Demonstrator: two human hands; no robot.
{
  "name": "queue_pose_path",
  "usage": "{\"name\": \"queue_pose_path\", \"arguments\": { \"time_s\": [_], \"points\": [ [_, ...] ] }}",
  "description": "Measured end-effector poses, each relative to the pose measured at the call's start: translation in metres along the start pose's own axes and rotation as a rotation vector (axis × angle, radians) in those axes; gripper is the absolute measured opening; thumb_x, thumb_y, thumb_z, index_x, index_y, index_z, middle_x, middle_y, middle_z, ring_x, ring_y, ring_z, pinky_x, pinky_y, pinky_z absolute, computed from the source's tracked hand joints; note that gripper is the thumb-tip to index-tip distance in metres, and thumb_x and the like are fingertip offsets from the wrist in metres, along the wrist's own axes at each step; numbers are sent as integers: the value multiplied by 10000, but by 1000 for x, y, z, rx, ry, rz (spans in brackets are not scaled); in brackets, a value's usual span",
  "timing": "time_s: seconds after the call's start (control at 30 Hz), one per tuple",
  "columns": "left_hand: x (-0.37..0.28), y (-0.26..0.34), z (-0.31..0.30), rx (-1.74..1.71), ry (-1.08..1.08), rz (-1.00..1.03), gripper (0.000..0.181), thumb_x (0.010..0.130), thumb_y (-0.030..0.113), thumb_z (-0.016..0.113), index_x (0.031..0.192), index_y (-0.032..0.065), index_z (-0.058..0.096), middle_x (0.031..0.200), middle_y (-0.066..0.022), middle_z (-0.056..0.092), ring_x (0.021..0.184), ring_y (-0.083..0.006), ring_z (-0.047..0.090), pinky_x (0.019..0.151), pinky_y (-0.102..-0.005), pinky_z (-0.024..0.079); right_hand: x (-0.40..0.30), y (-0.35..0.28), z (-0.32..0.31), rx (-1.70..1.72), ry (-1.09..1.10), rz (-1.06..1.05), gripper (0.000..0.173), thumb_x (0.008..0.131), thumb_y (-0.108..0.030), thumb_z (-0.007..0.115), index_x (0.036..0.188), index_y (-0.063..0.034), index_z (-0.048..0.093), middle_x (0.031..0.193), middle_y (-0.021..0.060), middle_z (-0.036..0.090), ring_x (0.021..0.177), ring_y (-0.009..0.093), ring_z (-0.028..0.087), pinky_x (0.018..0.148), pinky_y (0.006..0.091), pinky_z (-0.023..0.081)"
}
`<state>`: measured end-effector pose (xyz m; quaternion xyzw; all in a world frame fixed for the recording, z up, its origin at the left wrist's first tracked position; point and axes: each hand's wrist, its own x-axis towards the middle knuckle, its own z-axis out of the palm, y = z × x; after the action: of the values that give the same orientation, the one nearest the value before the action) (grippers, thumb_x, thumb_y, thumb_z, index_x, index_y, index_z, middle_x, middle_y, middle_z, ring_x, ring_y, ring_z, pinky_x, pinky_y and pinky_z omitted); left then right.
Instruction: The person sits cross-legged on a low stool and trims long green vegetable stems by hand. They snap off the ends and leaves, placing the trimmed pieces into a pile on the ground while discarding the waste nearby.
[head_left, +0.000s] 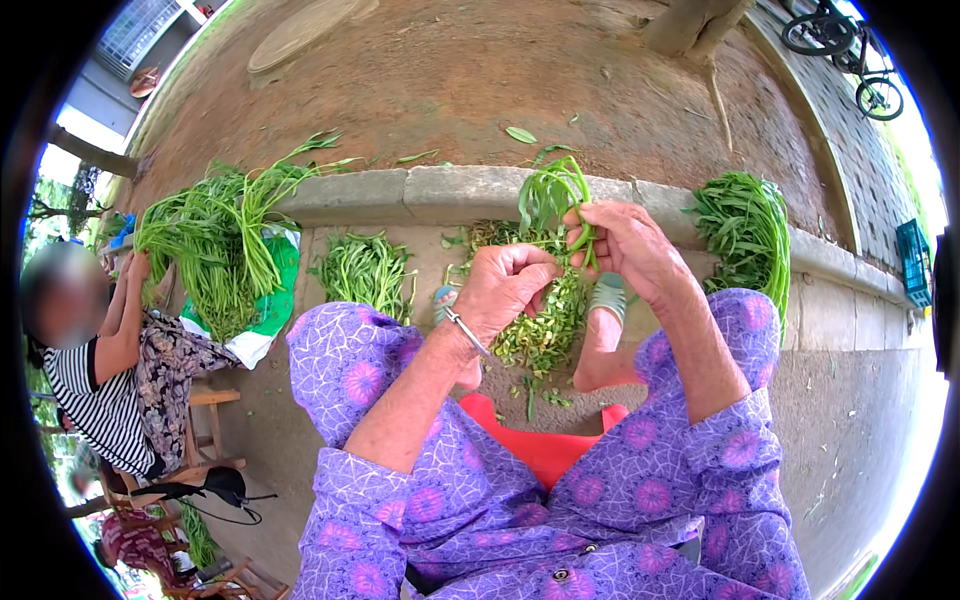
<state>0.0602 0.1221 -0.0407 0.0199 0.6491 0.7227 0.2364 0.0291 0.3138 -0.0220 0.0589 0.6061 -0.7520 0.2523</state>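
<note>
My right hand holds a few leafy green stalks, which look like water spinach, bent over above the fingers with the leaves hanging to the left. Close beside it, my left hand, with a metal bangle at the wrist, has thumb and fingertips pinched together. Whether anything is between those fingertips is hidden. Below both hands, a heap of chopped stem bits and leaves lies on the ground between my sandalled feet. A small pile of leafy tips lies left of my left foot.
A stone kerb runs across ahead. To the right, a bundle of greens leans over it. At left, a seated person handles a large heap of greens on a green plastic sack. A red seat shows beneath me.
</note>
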Motion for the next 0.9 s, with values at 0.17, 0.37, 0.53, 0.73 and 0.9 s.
{"name": "queue_pose_path", "arguments": {
  "time_s": [0.17, 0.37, 0.53, 0.73, 0.9],
  "points": [
    [1, -4, -2, -21, -3, 36, 98, 831, 116, 632, 846, 19, 640, 659, 19, 578, 554, -59, 518, 484, -209, 420, 0, 2, 1, -14, 25, -19, 297, 898, -275, 499, 979, -11, 609, 836, 59, 630, 668, 147, 623, 578, 251, 484],
    [-2, 3, 0, 203, 52, 110, 82, 815, 96, 616, 818, 15, 628, 649, 43, 550, 564, -34, 488, 497, -194, 400, -1, 4, 0, -76, 57, -76, 313, 899, -283, 506, 976, 4, 605, 829, 66, 631, 666, 147, 626, 567, 251, 481],
    [-1, 1, 0, 329, 161, 213, 53, 797, 64, 598, 792, 23, 630, 636, 65, 528, 571, -11, 455, 501, -183, 373, 1, 6, 1, -89, 80, -103, 300, 902, -262, 506, 967, 14, 601, 826, 77, 628, 668, 151, 628, 553, 245, 484],
    [0, 0, 6, 340, 298, 282, 77, 774, 70, 582, 735, 11, 611, 608, 31, 540, 543, -29, 466, 492, -205, 393, 7, 13, 0, 12, 136, -139, 285, 898, -248, 518, 946, 22, 595, 802, 99, 631, 680, 163, 635, 568, 252, 504],
    [4, -3, 5, 14, 324, 137, 88, 782, 91, 587, 728, 31, 622, 603, 13, 559, 520, -50, 505, 465, -209, 418, 10, 15, 4, 111, 191, -137, 257, 889, -232, 536, 929, 16, 592, 805, 111, 645, 692, 185, 647, 585, 265, 527]
  ]
}}
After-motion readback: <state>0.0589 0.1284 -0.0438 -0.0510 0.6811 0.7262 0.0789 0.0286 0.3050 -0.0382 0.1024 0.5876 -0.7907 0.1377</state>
